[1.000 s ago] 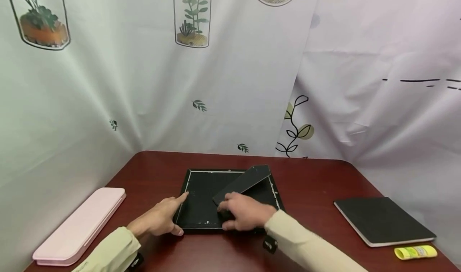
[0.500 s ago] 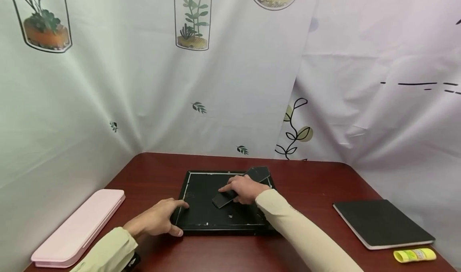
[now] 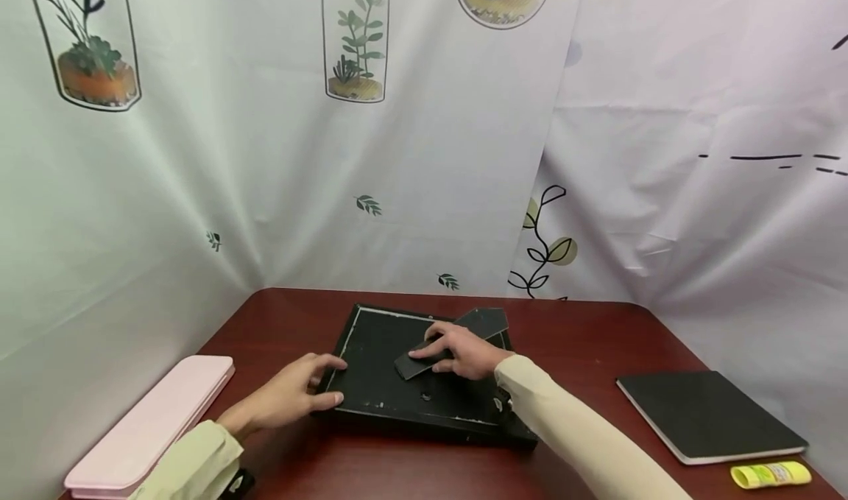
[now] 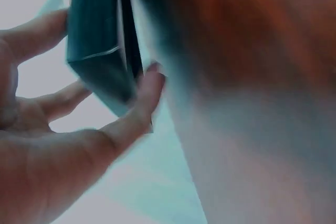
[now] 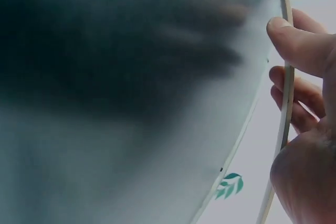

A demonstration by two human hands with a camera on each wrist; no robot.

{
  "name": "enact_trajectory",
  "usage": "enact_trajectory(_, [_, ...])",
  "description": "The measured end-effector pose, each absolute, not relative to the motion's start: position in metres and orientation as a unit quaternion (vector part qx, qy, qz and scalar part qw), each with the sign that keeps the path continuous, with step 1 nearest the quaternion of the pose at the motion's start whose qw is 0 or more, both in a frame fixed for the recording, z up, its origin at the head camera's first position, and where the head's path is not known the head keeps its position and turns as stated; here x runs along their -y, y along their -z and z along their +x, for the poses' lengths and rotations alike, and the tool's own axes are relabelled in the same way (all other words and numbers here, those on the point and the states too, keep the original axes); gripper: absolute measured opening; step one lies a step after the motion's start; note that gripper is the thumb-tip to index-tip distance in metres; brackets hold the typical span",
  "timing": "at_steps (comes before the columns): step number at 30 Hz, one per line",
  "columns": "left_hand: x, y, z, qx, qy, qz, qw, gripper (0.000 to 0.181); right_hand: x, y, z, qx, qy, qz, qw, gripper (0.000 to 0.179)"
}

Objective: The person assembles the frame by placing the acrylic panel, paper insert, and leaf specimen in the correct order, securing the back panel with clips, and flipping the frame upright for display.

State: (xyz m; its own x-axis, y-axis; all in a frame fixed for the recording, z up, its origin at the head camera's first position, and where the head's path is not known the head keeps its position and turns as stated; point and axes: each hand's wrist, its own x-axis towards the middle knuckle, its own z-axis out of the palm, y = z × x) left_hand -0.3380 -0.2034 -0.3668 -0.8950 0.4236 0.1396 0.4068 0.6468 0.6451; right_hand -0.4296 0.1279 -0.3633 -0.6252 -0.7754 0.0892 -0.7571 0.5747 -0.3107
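Note:
A black picture frame lies face down on the table, slightly askew, its back panel up. Its hinged easel stand slants up across the panel toward the back right. My right hand pinches the stand, thumb on one side and fingers on the other; in the right wrist view the thin edge of the stand runs between them. At the frame's left side, my left hand holds the edge. The left wrist view has the frame's corner between that thumb and the fingers.
A pink case lies along the left table edge. On the right are a black notebook and a yellow glue stick in front of it. A white printed cloth hangs behind the reddish-brown table.
My right hand has moved from the stand's lower end up along it and taken hold. The frame has turned slightly clockwise, its front right corner coming nearer.

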Motion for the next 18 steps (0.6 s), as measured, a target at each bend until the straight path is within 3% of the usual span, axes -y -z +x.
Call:
enact_trajectory(8, [0.2,0.311,-0.348,-0.833,-0.51,0.199,-0.082,0.051,-0.135,0.334,-0.436,-0.863,0.272,-0.422,-0.054,0.044])
enact_trajectory(13, [0.162,0.261,-0.361,-0.783,-0.549,0.257,-0.143,0.055,-0.131,0.325,-0.43,-0.829,0.397,-0.371,-0.131,0.044])
enact_trajectory(18, [0.124,0.224,-0.361,-0.77,-0.504,0.324,-0.219,0.053,-0.12,0.322,-0.43,-0.804,0.476,-0.319,-0.158,0.049])
